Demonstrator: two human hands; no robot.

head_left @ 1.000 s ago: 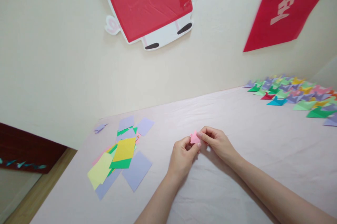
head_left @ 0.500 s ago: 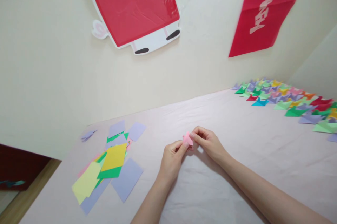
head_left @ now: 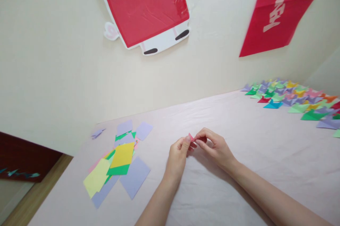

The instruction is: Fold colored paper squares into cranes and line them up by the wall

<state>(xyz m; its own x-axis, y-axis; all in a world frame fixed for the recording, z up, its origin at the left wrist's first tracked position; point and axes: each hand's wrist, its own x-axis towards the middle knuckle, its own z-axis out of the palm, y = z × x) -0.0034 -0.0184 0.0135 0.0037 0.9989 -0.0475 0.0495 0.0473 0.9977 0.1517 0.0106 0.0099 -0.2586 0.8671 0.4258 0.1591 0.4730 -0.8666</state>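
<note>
A small pink folded paper is pinched between my two hands, just above the pale cloth-covered table. My left hand is closed on its left side, thumb on top. From the right, the bent fingers of my right hand pinch its other edge. Most of the paper is hidden behind the fingers, with only a pointed pink tip showing.
Loose paper sheets in yellow, green and purple lie overlapping at the left. Many folded paper birds stand in rows at the far right. Behind the table rises a pale wall with red decorations.
The pink paper was spread flatter toward me and is now turned, showing a narrow pointed part. My right fingers have closed in on it. The view has shifted slightly left.
</note>
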